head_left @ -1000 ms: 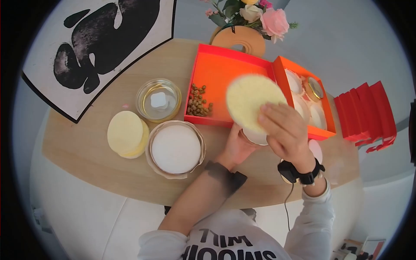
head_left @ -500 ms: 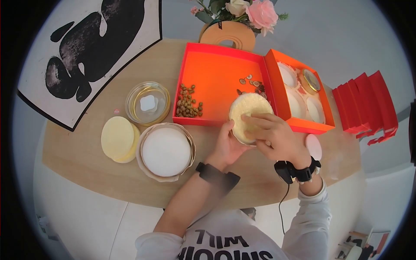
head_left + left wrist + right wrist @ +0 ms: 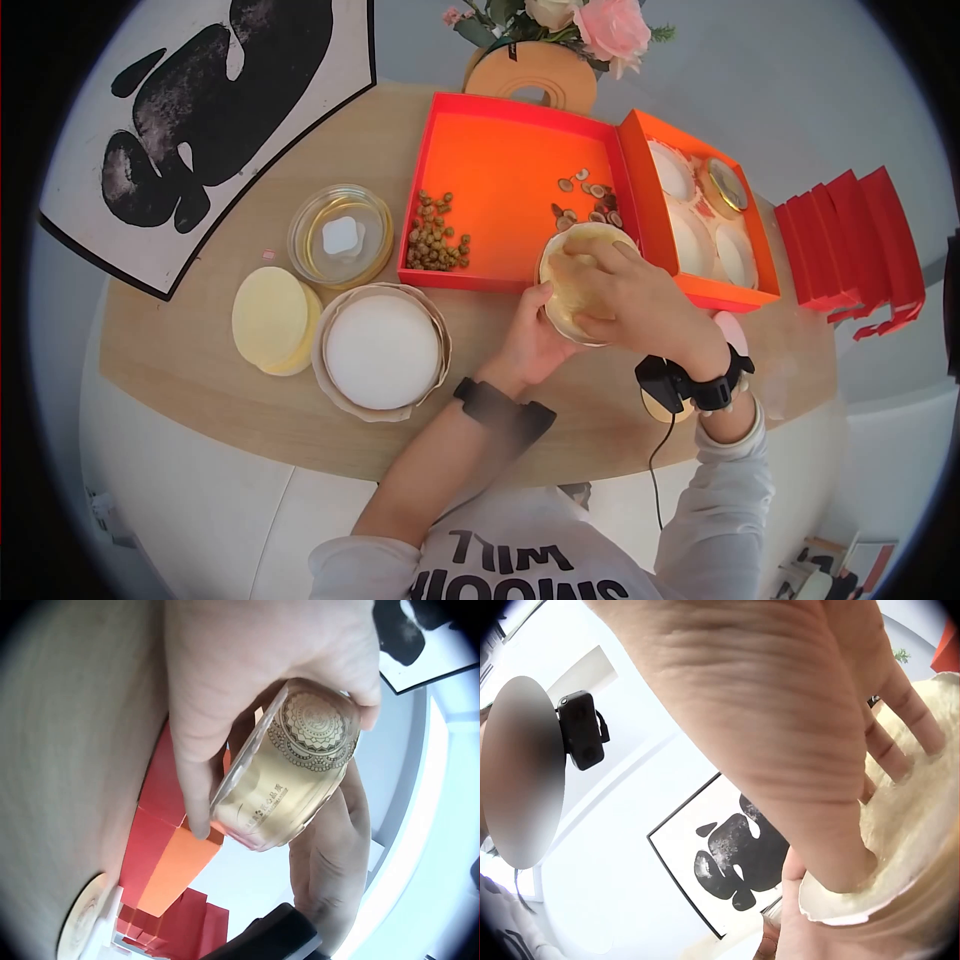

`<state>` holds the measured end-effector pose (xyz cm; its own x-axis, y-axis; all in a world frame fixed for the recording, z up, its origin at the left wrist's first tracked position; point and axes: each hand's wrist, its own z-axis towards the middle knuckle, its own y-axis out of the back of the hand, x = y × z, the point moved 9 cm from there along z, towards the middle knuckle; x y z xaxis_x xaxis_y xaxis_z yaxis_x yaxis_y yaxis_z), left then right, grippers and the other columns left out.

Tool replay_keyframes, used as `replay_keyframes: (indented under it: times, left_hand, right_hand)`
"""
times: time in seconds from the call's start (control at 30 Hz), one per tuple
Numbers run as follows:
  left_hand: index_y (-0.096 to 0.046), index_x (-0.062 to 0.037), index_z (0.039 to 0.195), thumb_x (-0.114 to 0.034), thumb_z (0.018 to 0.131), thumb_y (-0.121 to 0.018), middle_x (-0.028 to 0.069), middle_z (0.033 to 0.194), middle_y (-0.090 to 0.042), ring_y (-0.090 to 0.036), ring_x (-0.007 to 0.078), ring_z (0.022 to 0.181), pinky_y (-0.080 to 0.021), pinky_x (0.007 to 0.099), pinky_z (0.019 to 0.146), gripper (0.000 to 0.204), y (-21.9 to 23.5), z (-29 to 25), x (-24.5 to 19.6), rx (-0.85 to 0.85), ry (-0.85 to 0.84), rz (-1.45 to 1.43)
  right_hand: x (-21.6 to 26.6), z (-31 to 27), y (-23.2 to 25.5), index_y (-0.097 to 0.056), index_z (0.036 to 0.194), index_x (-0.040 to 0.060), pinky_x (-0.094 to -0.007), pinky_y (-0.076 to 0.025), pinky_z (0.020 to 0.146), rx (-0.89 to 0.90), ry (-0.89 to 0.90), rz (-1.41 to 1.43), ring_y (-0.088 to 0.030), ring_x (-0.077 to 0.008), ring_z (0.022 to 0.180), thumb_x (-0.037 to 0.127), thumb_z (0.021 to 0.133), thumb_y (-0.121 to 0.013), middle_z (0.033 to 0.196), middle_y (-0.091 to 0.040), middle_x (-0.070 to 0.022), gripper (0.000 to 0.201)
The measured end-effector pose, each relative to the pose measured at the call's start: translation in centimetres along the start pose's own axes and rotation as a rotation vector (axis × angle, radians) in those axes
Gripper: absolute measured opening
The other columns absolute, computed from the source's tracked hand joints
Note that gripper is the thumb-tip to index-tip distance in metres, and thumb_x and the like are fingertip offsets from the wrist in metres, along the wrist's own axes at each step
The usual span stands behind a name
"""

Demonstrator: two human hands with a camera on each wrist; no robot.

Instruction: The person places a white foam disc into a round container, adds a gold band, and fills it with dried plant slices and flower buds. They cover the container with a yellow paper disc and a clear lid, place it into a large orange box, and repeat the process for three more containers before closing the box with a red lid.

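Left hand (image 3: 535, 338) has its fingers wrapped round the gold tub (image 3: 307, 780), by the near edge of the orange tray (image 3: 515, 175), toward its right end. Right hand (image 3: 655, 308) is ungripped, fingers spread and pressing the yellow pad (image 3: 900, 817) inside the tub. More pads (image 3: 268, 315) sit left on the bench (image 3: 225, 415).

The round, clear-walled tub (image 3: 296, 772), brown medallion print showing on its side, is hanging above the table (image 3: 180, 370), mouth facing up, and the soft pale-yellow disc (image 3: 930, 795) is sitting inside, dimpling under pressure!
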<state>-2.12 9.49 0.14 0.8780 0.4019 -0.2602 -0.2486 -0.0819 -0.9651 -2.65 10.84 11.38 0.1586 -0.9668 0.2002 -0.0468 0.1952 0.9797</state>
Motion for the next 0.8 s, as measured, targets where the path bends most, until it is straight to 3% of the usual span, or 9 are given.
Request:
replay_keyframes:
  times: [0.27, 0.37, 0.47, 0.57, 0.67, 0.8]
  left_hand:
    - [-0.03, -0.0093, 0.129, -0.043, 0.083, -0.038, 0.0095, 0.129, -0.038, -0.039, 0.0264, 0.118, -0.033, 0.0476, 0.095, 0.058, 0.8, 0.1, 0.2, -0.059, -0.001, -0.02]
    - [-0.029, -0.0098, 0.13, -0.043, 0.082, -0.04, 0.0098, 0.13, -0.037, -0.039, 0.0265, 0.118, -0.032, 0.0473, 0.096, 0.059, 0.5, 0.2, 0.4, 0.001, 0.008, -0.013]
    - [-0.029, -0.01, 0.13, -0.042, 0.082, -0.04, 0.0097, 0.129, -0.038, -0.039, 0.0265, 0.118, -0.032, 0.047, 0.096, 0.059, 0.4, 0.1, 0.6, -0.012, 0.021, -0.005]
    - [-0.029, -0.0099, 0.13, -0.042, 0.082, -0.04, 0.0096, 0.129, -0.039, -0.039, 0.0261, 0.118, -0.032, 0.0465, 0.096, 0.059, 0.4, 0.2, 0.6, -0.006, 0.016, -0.03]
    - [-0.03, -0.0094, 0.129, -0.042, 0.082, -0.041, 0.0097, 0.128, -0.039, -0.039, 0.0254, 0.118, -0.033, 0.0458, 0.096, 0.059, 0.7, 0.4, 0.6, 0.017, 0.009, -0.049]
    - [-0.031, -0.0089, 0.129, -0.041, 0.081, -0.042, 0.0096, 0.127, -0.04, -0.04, 0.0245, 0.117, -0.033, 0.0451, 0.096, 0.058, 0.6, 0.2, 0.7, -0.016, 0.009, 0.02]
  right_hand:
    - [0.9, -0.3, 0.7, -0.051, 0.115, 0.0115, -0.0369, -0.04, 0.089, -0.069, 0.084, -0.029, -0.039, -0.0292, 0.112, 0.013, 0.061, -0.07, 0.122, -0.039, -0.0084, 0.057]
    - [0.0, -0.2, 0.6, -0.052, 0.114, 0.0121, -0.0371, -0.039, 0.09, -0.102, 0.125, -0.002, -0.038, -0.0291, 0.113, 0.012, 0.062, -0.07, 0.124, -0.037, -0.009, 0.055]
    - [-2.1, 0.0, 0.3, -0.052, 0.113, 0.0102, -0.0367, -0.038, 0.091, 0.051, -0.042, 0.197, -0.038, -0.0284, 0.114, 0.011, 0.063, -0.07, 0.126, -0.036, -0.0092, 0.054]
    - [-1.6, -0.3, 0.8, -0.051, 0.113, 0.0067, -0.0358, -0.038, 0.09, 0.006, -0.073, 0.053, -0.039, -0.0265, 0.112, 0.011, 0.063, -0.069, 0.125, -0.037, -0.009, 0.053]
    - [-1.3, -0.5, 0.8, -0.051, 0.112, 0.0049, -0.0358, -0.039, 0.089, -0.06, 0.011, 0.087, -0.041, -0.0272, 0.109, 0.011, 0.062, -0.07, 0.123, -0.04, -0.0092, 0.054]
    - [-2.1, -0.3, 0.5, -0.048, 0.115, 0.0068, -0.0362, -0.039, 0.088, -0.037, -0.033, 0.101, -0.043, -0.0288, 0.106, 0.013, 0.06, -0.071, 0.12, -0.043, -0.0091, 0.059]
